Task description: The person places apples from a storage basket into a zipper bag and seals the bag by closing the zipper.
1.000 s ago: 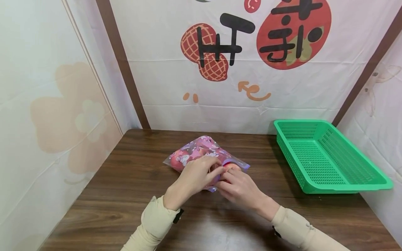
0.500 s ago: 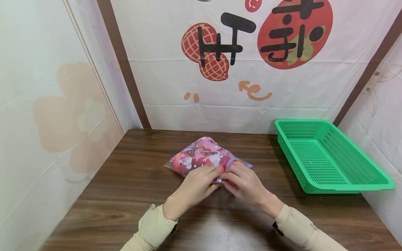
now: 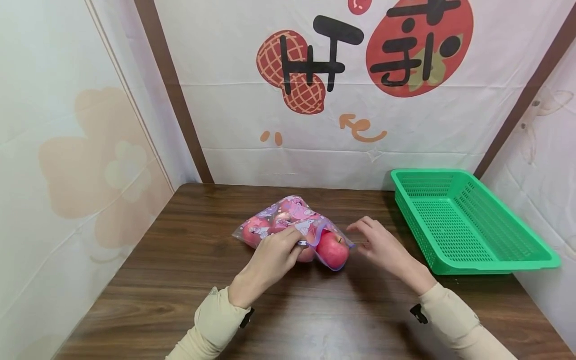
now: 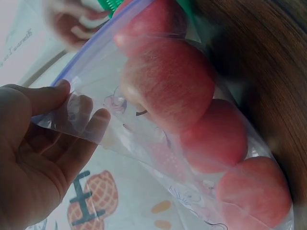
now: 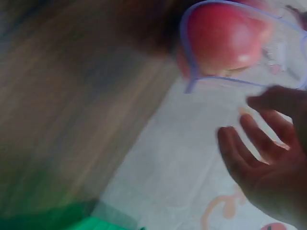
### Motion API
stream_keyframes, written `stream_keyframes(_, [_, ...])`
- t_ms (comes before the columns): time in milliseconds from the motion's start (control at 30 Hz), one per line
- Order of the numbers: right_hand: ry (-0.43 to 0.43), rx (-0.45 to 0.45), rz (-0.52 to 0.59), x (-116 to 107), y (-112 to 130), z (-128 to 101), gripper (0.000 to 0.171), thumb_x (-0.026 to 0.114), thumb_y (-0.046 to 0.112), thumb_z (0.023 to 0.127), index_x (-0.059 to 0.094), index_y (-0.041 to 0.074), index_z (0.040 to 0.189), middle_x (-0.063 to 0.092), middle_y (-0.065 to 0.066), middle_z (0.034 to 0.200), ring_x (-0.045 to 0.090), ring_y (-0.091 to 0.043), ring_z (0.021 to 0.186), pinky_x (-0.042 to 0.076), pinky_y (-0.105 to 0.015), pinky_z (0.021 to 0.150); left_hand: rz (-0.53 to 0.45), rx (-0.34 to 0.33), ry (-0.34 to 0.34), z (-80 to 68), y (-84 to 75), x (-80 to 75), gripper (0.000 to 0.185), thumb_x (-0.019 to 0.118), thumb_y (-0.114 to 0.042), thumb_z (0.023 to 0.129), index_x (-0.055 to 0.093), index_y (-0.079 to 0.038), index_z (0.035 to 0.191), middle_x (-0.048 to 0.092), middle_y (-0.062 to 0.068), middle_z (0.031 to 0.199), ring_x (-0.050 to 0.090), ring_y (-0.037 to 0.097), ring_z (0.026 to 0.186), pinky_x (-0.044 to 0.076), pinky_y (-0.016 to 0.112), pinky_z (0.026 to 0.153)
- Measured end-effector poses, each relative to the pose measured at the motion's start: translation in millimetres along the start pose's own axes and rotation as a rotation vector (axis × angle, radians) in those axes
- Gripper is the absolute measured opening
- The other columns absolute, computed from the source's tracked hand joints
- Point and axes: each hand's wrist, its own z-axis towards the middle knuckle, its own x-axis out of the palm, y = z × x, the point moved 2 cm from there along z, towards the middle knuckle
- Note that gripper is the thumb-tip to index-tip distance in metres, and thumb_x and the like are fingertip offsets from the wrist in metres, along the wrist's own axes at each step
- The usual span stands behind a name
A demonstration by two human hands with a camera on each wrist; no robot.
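Dark wood-grain bench (image 3: 180,280), printed white backdrop behind.
Left hand (image 3: 272,260) pinches the rim of a clear, purple-edged printed plastic bag of red apples (image 3: 292,225); right hand (image 3: 382,245) hovers just right of its mouth, fingers loose, holding nothing. Green perforated plastic basket (image 3: 490,267) sits farther right.

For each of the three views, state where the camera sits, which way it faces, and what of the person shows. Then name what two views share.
Head: worn high, facing forward and down at the table, the bag of apples and green basket; both hands and sleeves show.
Left wrist: beside the left hand, facing along it at the bag, whose rim its fingers pinch.
Right wrist: beside the right hand, open, facing the bag's mouth.
All three share the bag of apples.
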Motion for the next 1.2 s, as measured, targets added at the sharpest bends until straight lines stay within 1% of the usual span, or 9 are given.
stream_keyframes(100, [0.151, 0.063, -0.07, 11, -10, -8, 0.044, 0.078, -0.003, 0.072, 0.065, 0.006, 0.114, 0.063, -0.008, 0.108, 0.063, -0.027, 0.102, 0.054, -0.044, 0.086, 0.002, -0.011, 0.0, 0.4, -0.1, -0.4, 0.013, 0.072, -0.005, 0.082, 0.062, -0.014, 0.085, 0.064, -0.003, 0.082, 0.054, 0.011, 0.066, 0.05, 0.032, 0.057])
stream_keyframes(133, [0.177, 0.072, -0.088, 15, -12, -10, 0.044, 0.079, -0.002, 0.073, 0.065, 0.006, 0.113, 0.063, -0.007, 0.109, 0.064, -0.027, 0.102, 0.055, -0.044, 0.086, 0.0, -0.014, -0.002, 0.5, -0.3, -0.5, 0.013, 0.073, -0.006, 0.082, 0.062, -0.013, 0.084, 0.063, -0.003, 0.081, 0.053, 0.011, 0.065, 0.049, 0.032, 0.056])
stream_keyframes(200, [0.192, 0.077, -0.117, 22, -15, -12, 0.04, 0.08, 0.002, 0.073, 0.066, 0.009, 0.11, 0.064, -0.006, 0.107, 0.065, -0.027, 0.099, 0.055, -0.043, 0.084, -0.005, -0.019, -0.001, 0.9, -0.8, -0.4, 0.013, 0.073, -0.006, 0.082, 0.062, -0.013, 0.085, 0.063, -0.003, 0.081, 0.053, 0.011, 0.065, 0.049, 0.032, 0.056])
stream_keyframes(367, [0.106, 0.06, -0.17, 35, -20, -12, 0.027, 0.08, 0.003, 0.074, 0.068, 0.012, 0.097, 0.064, -0.001, 0.095, 0.067, -0.019, 0.085, 0.056, -0.038, 0.073, -0.004, -0.019, 0.007, 0.0, -1.9, -0.7, 0.013, 0.073, -0.008, 0.083, 0.062, -0.013, 0.085, 0.061, -0.005, 0.08, 0.051, 0.009, 0.066, 0.049, 0.029, 0.056])
stream_keyframes(500, [0.039, 0.026, -0.203, 38, -22, -12, 0.019, 0.08, 0.004, 0.076, 0.069, 0.014, 0.089, 0.062, 0.002, 0.086, 0.065, -0.015, 0.074, 0.055, -0.034, 0.064, 0.005, -0.015, 0.001, -1.1, -1.5, -1.1, 0.013, 0.074, -0.007, 0.083, 0.063, -0.013, 0.084, 0.061, -0.005, 0.078, 0.051, 0.008, 0.065, 0.049, 0.028, 0.057])
stream_keyframes(700, [-0.022, -0.043, -0.254, 35, -23, -12, 0.012, 0.077, 0.009, 0.082, 0.069, 0.014, 0.089, 0.059, 0.004, 0.084, 0.063, -0.015, 0.071, 0.053, -0.034, 0.058, -0.006, -0.02, 0.002, -0.3, 2.6, -4.7, 0.01, 0.072, -0.006, 0.084, 0.065, -0.012, 0.087, 0.065, -0.004, 0.082, 0.057, 0.009, 0.069, 0.053, 0.029, 0.063])
stream_keyframes(867, [-0.057, -0.054, -0.228, 23, -23, -11, 0.009, 0.073, 0.011, 0.087, 0.068, 0.015, 0.094, 0.06, 0.004, 0.087, 0.064, -0.013, 0.073, 0.055, -0.035, 0.062, -0.011, -0.03, -0.028, 0.7, 7.3, -13.2, 0.01, 0.073, -0.007, 0.083, 0.065, -0.011, 0.088, 0.067, -0.003, 0.084, 0.061, 0.011, 0.073, 0.055, 0.03, 0.068])
stream_keyframes(1033, [-0.156, -0.073, -0.192, 1, -22, -5, 0.01, 0.07, 0.007, 0.088, 0.065, 0.012, 0.095, 0.06, 0.004, 0.089, 0.062, -0.011, 0.071, 0.054, -0.034, 0.061, -0.046, -0.038, -0.099, 4.3, 15.2, -27.5, 0.012, 0.077, -0.01, 0.083, 0.067, -0.009, 0.089, 0.068, 0.001, 0.086, 0.061, 0.014, 0.074, 0.055, 0.031, 0.069])
stream_keyframes(1200, [-0.225, -0.083, -0.192, -27, -15, 5, 0.013, 0.07, 0.003, 0.087, 0.063, 0.009, 0.096, 0.059, 0.0, 0.089, 0.057, -0.011, 0.071, 0.052, -0.033, 0.06, -0.119, -0.104, -0.166, 11.2, 24.7, -47.8, 0.01, 0.078, -0.01, 0.083, 0.07, -0.008, 0.089, 0.066, 0.001, 0.081, 0.057, 0.012, 0.069, 0.05, 0.029, 0.064])
